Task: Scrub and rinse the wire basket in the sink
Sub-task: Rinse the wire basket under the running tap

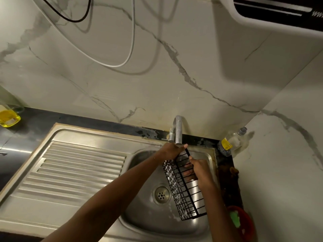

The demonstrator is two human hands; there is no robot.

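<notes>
A black wire basket (185,194) hangs tilted over the steel sink bowl (139,212), with soap suds on its left side. My left hand (170,151) grips the basket's top corner just below the faucet spout (178,131). My right hand (199,171) holds the basket's right side, fingers pushed through the wires. I cannot tell whether water is running from the spout. The drain (161,194) lies just left of the basket.
A ribbed steel drainboard (75,170) lies left of the bowl. A clear bottle (230,142) stands at the back right corner. A red dish with a green sponge (235,219) sits on the right ledge. A yellow liquid bottle (8,117) stands far left.
</notes>
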